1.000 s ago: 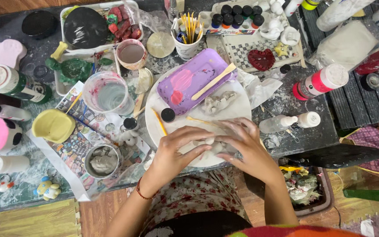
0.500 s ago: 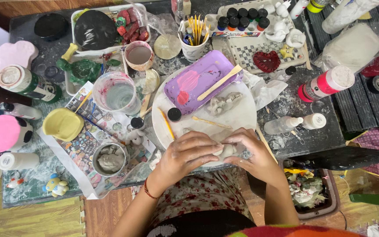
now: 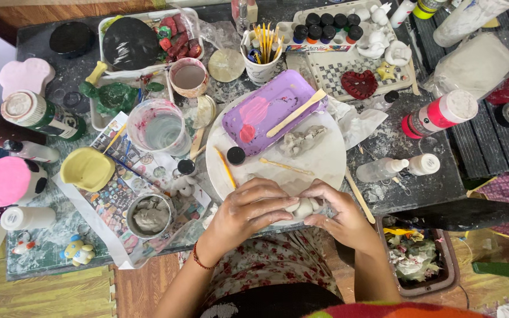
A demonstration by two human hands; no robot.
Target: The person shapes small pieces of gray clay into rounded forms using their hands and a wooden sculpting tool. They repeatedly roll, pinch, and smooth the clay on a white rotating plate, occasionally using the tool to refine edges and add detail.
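Both of my hands close around a small pale lump of clay (image 3: 303,207) at the near edge of a round white board (image 3: 325,160). My left hand (image 3: 248,212) covers the lump from the left, with a red bracelet on its wrist. From the right, my right hand (image 3: 338,217) pinches it with the fingertips. On the board lie a purple tray (image 3: 272,112) smeared with pink paint, a wooden stick (image 3: 297,112), a grey clay scrap (image 3: 301,140), an orange pencil (image 3: 226,167) and a small black cap (image 3: 236,155).
A cluttered dark table holds a water cup (image 3: 160,126), a yellow dish (image 3: 88,168), a tin of grey clay (image 3: 150,215), a cup of brushes (image 3: 263,56), paint pots (image 3: 325,26), a red heart (image 3: 359,83) and pink-capped bottles (image 3: 440,113). A bin of scraps (image 3: 419,259) sits at the right.
My hands have stayed on the clay lump at the board's near edge, shifting their fingers slightly as they work it. The camera view has drifted a little.
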